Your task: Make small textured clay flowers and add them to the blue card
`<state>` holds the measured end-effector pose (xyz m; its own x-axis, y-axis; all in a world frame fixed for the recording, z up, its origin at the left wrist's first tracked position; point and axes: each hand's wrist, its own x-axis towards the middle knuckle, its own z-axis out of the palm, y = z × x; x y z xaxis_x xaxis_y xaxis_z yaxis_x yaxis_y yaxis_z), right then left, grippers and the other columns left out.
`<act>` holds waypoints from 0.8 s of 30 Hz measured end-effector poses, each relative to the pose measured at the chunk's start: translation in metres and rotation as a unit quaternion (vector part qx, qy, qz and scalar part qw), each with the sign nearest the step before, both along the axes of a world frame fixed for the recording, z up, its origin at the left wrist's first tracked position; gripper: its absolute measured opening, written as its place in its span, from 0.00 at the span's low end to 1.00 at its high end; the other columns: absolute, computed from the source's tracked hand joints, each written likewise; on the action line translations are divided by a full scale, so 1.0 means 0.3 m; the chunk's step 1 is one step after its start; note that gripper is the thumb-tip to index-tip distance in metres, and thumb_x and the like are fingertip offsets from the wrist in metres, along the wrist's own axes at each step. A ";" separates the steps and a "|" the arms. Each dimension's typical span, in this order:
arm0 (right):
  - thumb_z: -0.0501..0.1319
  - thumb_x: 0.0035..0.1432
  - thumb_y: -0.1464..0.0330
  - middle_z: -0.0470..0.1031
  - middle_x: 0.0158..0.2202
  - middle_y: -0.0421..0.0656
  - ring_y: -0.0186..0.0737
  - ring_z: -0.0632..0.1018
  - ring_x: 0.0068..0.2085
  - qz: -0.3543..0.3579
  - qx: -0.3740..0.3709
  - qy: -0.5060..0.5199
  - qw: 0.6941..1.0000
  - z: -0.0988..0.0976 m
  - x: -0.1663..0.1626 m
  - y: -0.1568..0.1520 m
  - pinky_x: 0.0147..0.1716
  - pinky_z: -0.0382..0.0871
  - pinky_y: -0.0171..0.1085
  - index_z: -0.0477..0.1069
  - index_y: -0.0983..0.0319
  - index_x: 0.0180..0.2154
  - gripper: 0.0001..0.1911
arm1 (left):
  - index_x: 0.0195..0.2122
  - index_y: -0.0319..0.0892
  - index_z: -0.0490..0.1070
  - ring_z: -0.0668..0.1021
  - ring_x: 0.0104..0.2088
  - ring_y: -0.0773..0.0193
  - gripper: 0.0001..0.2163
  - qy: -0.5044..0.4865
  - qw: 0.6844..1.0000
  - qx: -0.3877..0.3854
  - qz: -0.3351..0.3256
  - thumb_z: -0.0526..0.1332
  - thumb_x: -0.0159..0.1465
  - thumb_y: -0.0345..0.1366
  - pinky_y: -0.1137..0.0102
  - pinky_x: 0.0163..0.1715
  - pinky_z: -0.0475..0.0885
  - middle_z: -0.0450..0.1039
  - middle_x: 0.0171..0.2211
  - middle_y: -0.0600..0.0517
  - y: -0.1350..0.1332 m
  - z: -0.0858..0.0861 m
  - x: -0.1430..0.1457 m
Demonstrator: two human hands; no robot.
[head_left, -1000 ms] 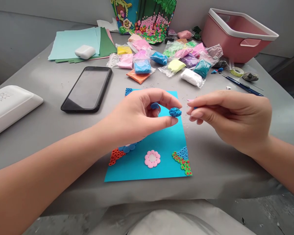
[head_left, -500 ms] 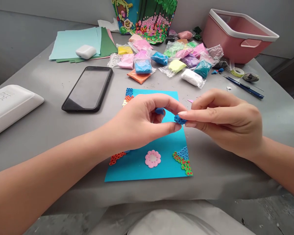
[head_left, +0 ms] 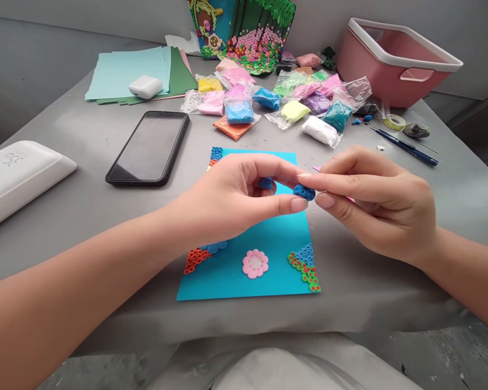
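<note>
Between the thumb and forefinger of my left hand (head_left: 244, 189) is a small dark-blue lump of clay (head_left: 304, 192) with a dimpled surface. A second, smooth blue piece of clay (head_left: 265, 183) sits tucked in the curled fingers of that hand. My right hand (head_left: 374, 200) meets the dimpled lump from the right, its forefinger and thumb closed around that end. Both hands hover above a bright blue sheet of paper (head_left: 276, 233). On it lie a pink clay flower (head_left: 255, 264), red-orange rings (head_left: 196, 260) at the left and green dots with red centres (head_left: 309, 277) at the right.
Bagged coloured clay (head_left: 239, 112) spreads across the back, beside a pink basket (head_left: 390, 70). A phone (head_left: 148, 149), a white device (head_left: 20, 179), an earbud case (head_left: 145, 86) and paper sheets (head_left: 122, 73) lie left. A blue pen-like tool (head_left: 406, 146) lies right.
The dimpled blue lump has shifted slightly right and up at the fingertips. The right thumb and forefinger have parted a little around it. The whole view has moved slightly.
</note>
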<state>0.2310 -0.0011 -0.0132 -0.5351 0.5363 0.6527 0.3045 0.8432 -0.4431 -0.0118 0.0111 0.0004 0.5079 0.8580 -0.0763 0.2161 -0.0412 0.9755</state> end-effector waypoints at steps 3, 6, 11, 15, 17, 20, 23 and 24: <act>0.66 0.71 0.73 0.81 0.40 0.42 0.39 0.81 0.38 -0.028 -0.024 0.019 0.999 0.018 -0.003 -0.009 0.35 0.80 0.39 0.82 0.48 0.59 0.20 | 0.46 0.47 0.85 0.75 0.33 0.66 0.12 -0.011 1.000 -0.007 0.007 0.76 0.62 0.40 0.68 0.33 0.74 0.80 0.36 0.54 -0.002 0.002 0.001; 0.66 0.70 0.67 0.82 0.44 0.45 0.41 0.81 0.38 -0.134 -0.082 -0.033 0.987 0.041 0.019 -0.002 0.36 0.80 0.43 0.83 0.51 0.56 0.15 | 0.48 0.46 0.83 0.80 0.41 0.65 0.12 -0.025 1.000 0.012 0.011 0.75 0.64 0.39 0.69 0.38 0.77 0.83 0.44 0.53 -0.002 -0.001 0.000; 0.66 0.60 0.60 0.81 0.51 0.53 0.57 0.82 0.45 -0.232 -0.132 -0.321 0.909 0.048 0.111 0.044 0.43 0.78 0.53 0.75 0.58 0.62 0.29 | 0.49 0.46 0.82 0.79 0.39 0.66 0.14 -0.004 0.999 0.032 0.023 0.75 0.64 0.41 0.68 0.37 0.76 0.83 0.47 0.52 0.003 -0.008 -0.005; 0.60 0.60 0.66 0.80 0.36 0.45 0.49 0.79 0.33 -0.209 -0.175 -0.415 0.868 0.036 0.133 0.058 0.31 0.69 0.45 0.76 0.56 0.53 0.19 | 0.50 0.47 0.83 0.73 0.33 0.68 0.13 0.010 0.999 0.033 0.014 0.73 0.65 0.42 0.68 0.31 0.72 0.82 0.46 0.53 0.007 -0.012 -0.006; 0.60 0.57 0.70 0.78 0.31 0.42 0.46 0.76 0.30 -0.211 -0.177 -0.428 0.861 0.040 0.118 0.056 0.27 0.65 0.43 0.75 0.56 0.49 0.17 | 0.51 0.47 0.82 0.73 0.33 0.68 0.14 0.014 0.999 0.037 0.011 0.73 0.66 0.42 0.69 0.31 0.71 0.82 0.46 0.52 0.007 -0.015 -0.005; 0.62 0.52 0.73 0.77 0.29 0.41 0.45 0.76 0.29 -0.234 -0.178 -0.420 0.859 0.060 0.087 0.051 0.28 0.64 0.42 0.74 0.57 0.43 0.15 | 0.52 0.47 0.82 0.73 0.33 0.68 0.14 0.018 0.999 0.039 0.005 0.72 0.67 0.43 0.69 0.32 0.72 0.82 0.46 0.53 0.005 -0.020 -0.005; 0.64 0.50 0.73 0.77 0.28 0.41 0.45 0.76 0.29 -0.261 -0.164 -0.369 0.877 0.084 0.069 0.048 0.29 0.65 0.43 0.74 0.56 0.40 0.13 | 0.53 0.48 0.82 0.74 0.34 0.68 0.14 0.015 0.999 0.037 0.001 0.71 0.68 0.43 0.68 0.33 0.73 0.82 0.46 0.53 0.003 -0.024 -0.006; 0.65 0.50 0.74 0.77 0.28 0.41 0.44 0.76 0.29 -0.265 -0.160 -0.350 0.884 0.090 0.068 0.047 0.30 0.65 0.44 0.73 0.56 0.39 0.12 | 0.53 0.48 0.82 0.74 0.34 0.69 0.14 0.015 0.999 0.037 0.000 0.71 0.68 0.43 0.68 0.34 0.73 0.81 0.45 0.54 0.003 -0.025 -0.005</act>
